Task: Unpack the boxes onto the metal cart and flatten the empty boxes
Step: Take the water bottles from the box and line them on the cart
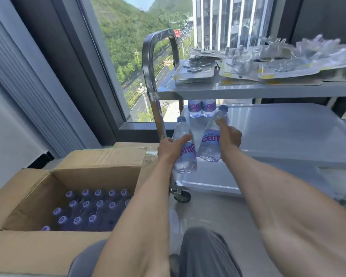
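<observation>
My left hand point(169, 146) grips an upright water bottle point(185, 156) with a purple label. My right hand point(229, 136) grips a second water bottle point(210, 145), tilted with its cap pointing up and to the right. Both bottles hang in front of the middle shelf point(284, 132) of the metal cart, near its left end. Two more bottles point(202, 108) stand at the back left of that shelf. An open cardboard box point(28, 186) at lower left holds several bottles point(92, 208) with purple caps.
The cart's top shelf point(248, 89) carries several flat blister packs point(268, 62). The cart handle point(148, 62) rises at its left end and a caster wheel point(183, 195) sits below. A large window stands behind. My knees show at the bottom.
</observation>
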The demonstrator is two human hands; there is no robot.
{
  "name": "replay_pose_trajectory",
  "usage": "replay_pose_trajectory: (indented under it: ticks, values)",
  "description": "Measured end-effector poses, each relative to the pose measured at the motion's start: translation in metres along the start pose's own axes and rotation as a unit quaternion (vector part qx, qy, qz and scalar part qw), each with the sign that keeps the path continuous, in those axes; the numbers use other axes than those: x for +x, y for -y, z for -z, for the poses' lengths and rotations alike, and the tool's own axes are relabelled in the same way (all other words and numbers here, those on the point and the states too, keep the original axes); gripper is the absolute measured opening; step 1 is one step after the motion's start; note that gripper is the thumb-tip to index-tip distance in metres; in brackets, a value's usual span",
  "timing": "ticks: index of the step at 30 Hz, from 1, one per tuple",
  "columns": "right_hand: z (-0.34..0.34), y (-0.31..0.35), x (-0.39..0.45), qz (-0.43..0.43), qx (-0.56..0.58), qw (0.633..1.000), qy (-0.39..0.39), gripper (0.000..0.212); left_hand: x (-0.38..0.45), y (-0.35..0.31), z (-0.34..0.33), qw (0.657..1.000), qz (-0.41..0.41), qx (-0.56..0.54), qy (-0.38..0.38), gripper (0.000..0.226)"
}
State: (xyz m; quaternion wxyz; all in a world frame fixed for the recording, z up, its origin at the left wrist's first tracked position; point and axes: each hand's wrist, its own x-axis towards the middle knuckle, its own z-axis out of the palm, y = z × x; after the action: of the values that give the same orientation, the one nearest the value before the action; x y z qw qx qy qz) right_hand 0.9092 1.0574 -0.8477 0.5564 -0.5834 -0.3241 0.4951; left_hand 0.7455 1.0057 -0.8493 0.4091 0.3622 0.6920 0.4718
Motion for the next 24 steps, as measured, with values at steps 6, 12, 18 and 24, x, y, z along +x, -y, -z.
replay_pose_trajectory:
  ticks: [6, 12, 18, 24]
  values:
    - [-0.017, 0.002, 0.029, 0.079, -0.104, 0.991, -0.036, 0.052, 0.047, -0.021, -0.019, 0.997, -0.069, 0.012, -0.035, 0.072]
    - [-0.03, -0.004, 0.066, 0.15, -0.16, 0.976, -0.01, 0.042, 0.084, -0.022, -0.044, 0.991, -0.132, -0.001, -0.033, 0.07]
    - [-0.032, 0.008, 0.103, 0.212, -0.211, 0.954, 0.013, 0.052, 0.122, -0.017, -0.065, 0.989, -0.143, 0.013, -0.035, 0.075]
    - [-0.049, -0.005, 0.122, 0.215, -0.157, 0.964, -0.011, 0.048, 0.158, -0.016, -0.079, 0.985, -0.164, -0.026, -0.039, 0.084]
